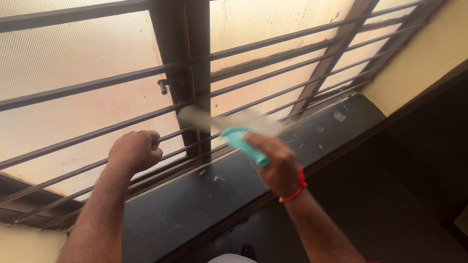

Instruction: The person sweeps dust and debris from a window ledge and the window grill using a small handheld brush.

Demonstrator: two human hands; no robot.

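Gripped: left hand (135, 150) closed around a dark horizontal metal window bar (73, 139). Right hand (275, 163) clasps a teal-handled brush (239, 134) (blurred), held against the bars, just above the black stone sill (195, 204).

A dark polished stone windowsill (204, 204), flecked with pale paint spots, runs along the foot of a window of frosted, patterned glass panes (78, 63) glowing orange-pink. A dark brown vertical metal frame post (187, 44) divides the panes, and a small metal latch knob (163, 86) juts from its left side. A second slanted brown frame post (331, 53) stands farther right. A cream-yellow plastered wall (424, 53) meets the sill at the right, above a dark shadowed floor (390, 204).
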